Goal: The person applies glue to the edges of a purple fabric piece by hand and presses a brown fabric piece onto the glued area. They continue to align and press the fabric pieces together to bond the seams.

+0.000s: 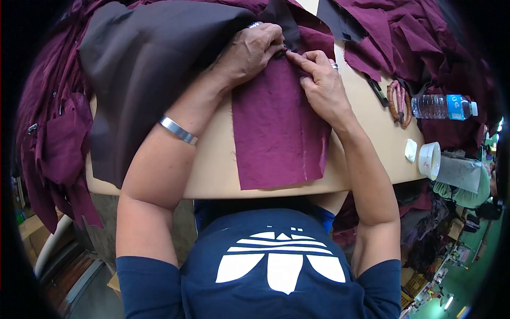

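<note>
A maroon fabric piece [276, 133] lies on the cream tabletop, with frayed edges and its near end at the table's front edge. At its far end, my left hand [257, 50] is closed, thumb and fingers pinching the cloth by a small dark bit. My right hand [325, 87] sits on the piece's right side, index finger stretched to the same spot and the other fingers curled on the cloth. Under and beside my left forearm spreads a large dark brown fabric sheet [143, 80]. What lies beneath my fingertips is partly hidden.
Maroon cloth [393, 32] is heaped at the back right, and maroon garments [58, 127] hang over the left side. Along the right edge are a water bottle [441, 107], a brown ring-shaped item [398, 103], a white tub [429, 160] and a small white piece [410, 150].
</note>
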### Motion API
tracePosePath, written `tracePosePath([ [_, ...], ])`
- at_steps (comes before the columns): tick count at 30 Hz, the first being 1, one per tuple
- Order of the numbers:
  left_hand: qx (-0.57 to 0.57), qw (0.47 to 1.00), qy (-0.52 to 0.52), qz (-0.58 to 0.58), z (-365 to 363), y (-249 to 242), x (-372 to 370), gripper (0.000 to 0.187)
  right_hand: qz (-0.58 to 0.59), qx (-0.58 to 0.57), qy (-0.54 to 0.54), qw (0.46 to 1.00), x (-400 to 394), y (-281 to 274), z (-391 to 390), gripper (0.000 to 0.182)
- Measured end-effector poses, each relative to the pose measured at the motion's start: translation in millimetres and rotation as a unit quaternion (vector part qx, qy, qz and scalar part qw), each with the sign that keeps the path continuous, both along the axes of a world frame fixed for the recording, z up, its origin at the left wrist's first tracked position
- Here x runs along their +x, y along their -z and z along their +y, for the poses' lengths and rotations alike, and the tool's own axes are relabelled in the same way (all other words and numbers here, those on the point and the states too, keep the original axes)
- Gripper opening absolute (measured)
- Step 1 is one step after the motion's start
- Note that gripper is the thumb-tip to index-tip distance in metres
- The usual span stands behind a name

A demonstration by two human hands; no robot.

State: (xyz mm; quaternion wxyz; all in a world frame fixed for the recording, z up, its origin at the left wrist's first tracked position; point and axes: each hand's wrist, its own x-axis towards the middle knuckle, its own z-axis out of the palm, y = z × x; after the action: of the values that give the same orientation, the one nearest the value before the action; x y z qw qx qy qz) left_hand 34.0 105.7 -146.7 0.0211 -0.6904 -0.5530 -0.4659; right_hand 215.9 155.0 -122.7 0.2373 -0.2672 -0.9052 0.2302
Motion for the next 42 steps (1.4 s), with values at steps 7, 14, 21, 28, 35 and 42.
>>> tracePosePath([
  [7, -0.025, 1.0, -0.007, -0.008, -2, -3, 1, 0.01, -0.024, 0.005, 0.004, 1.0, -2, -8, -4, 0.035],
  [14, -0.04, 0.999, -0.016, -0.005, -5, -6, 2, 0.01, -0.007, -0.001, -0.066, 0.998, 31, -17, -27, 0.029],
  [21, -0.029, 1.0, -0.012, 0.001, -4, -5, 0, 0.01, -0.013, 0.039, -0.047, 0.998, 22, -15, -35, 0.037],
  [28, -0.036, 0.999, -0.008, 0.003, -3, -6, 1, 0.01, -0.03, -0.099, -0.094, 0.99, 56, -30, -53, 0.038],
  [35, -0.044, 0.999, -0.015, 0.003, -7, -9, 2, 0.01, -0.069, 0.042, -0.085, 0.993, 57, -24, -66, 0.038],
  [42, -0.048, 0.999, -0.02, -0.007, -7, -8, 3, 0.01, -0.021, -0.045, -0.117, 0.992, 80, -30, -79, 0.044],
])
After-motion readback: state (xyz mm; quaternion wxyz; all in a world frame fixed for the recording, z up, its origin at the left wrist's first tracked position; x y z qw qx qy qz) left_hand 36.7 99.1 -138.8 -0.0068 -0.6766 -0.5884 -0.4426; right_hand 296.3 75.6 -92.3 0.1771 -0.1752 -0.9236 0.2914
